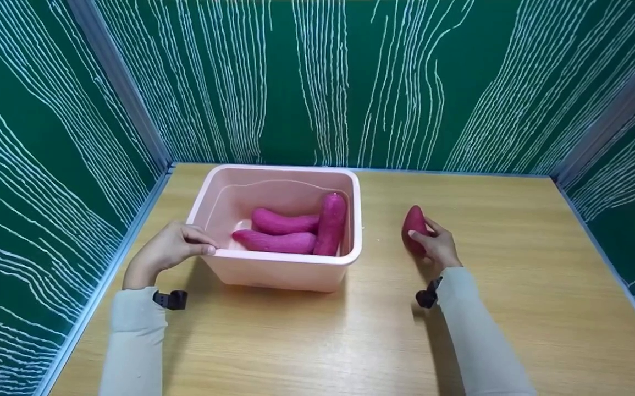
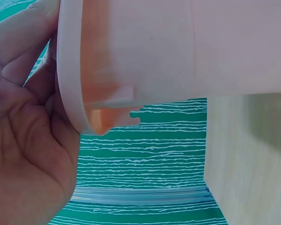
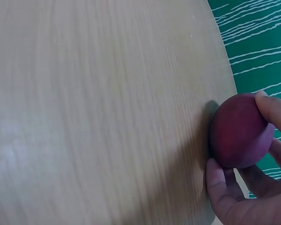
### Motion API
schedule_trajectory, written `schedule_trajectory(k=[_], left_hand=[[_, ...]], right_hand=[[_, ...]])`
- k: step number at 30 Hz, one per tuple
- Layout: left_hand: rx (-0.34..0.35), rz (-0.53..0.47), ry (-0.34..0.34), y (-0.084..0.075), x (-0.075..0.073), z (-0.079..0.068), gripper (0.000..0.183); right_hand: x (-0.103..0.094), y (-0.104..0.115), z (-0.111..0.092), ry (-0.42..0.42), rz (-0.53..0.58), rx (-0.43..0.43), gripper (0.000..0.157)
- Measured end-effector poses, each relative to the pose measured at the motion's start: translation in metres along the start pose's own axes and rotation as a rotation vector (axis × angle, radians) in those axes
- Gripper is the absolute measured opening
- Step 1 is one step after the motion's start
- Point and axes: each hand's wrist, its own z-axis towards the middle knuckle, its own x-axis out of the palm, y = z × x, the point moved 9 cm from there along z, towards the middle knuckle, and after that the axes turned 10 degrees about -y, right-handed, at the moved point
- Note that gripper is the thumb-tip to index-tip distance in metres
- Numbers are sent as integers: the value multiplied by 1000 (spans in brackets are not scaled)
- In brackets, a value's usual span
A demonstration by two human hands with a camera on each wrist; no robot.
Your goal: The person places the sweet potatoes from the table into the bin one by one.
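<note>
In the head view a pale pink plastic tub [image 1: 273, 269] stands on the wooden table, and several magenta, elongated, vegetable-like pieces [image 1: 279, 242] lie inside it. My left hand [image 1: 171, 247] pinches the tub's rim at the near left corner. The left wrist view shows that hand [image 2: 28, 131] close up, beside the tub's lip [image 2: 69, 70]; some of its fingertips are hidden. To the right of the tub my right hand [image 1: 439, 245] grips a smooth dark red, tapered, fruit-like piece [image 1: 415, 228]. Thumb and fingers surround this piece [image 3: 239, 133] in the right wrist view, close to the table surface.
Green panels [image 1: 279, 82] with wavy white lines wall the table [image 1: 493, 264] at the back and both sides. Grey metal strips run along the corners and table edges. A small black camera is strapped to each wrist.
</note>
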Motion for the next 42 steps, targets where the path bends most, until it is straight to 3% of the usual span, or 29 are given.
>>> schedule_trajectory(k=[5, 10, 17, 24, 28, 35, 42], left_hand=[[65, 36, -2, -2, 1, 1, 19], [44, 22, 2, -1, 1, 1, 20], [35, 21, 4, -1, 1, 0, 20], [14, 19, 2, -1, 0, 0, 22], [17, 18, 0, 0, 1, 0, 22], [39, 27, -9, -2, 1, 0, 23], [15, 23, -6, -1, 0, 0, 23]], right_hand=[[-2, 3, -2, 21, -11, 4, 74], [-3, 2, -3, 48, 36, 53, 74], [-6, 7, -7, 77, 0, 57, 76], [-12, 6, -8, 96, 30, 120, 86], [-14, 9, -6, 119, 18, 112, 88], [-19, 19, -7, 145, -97, 47, 89], [-19, 31, -17, 212, -65, 42, 90]])
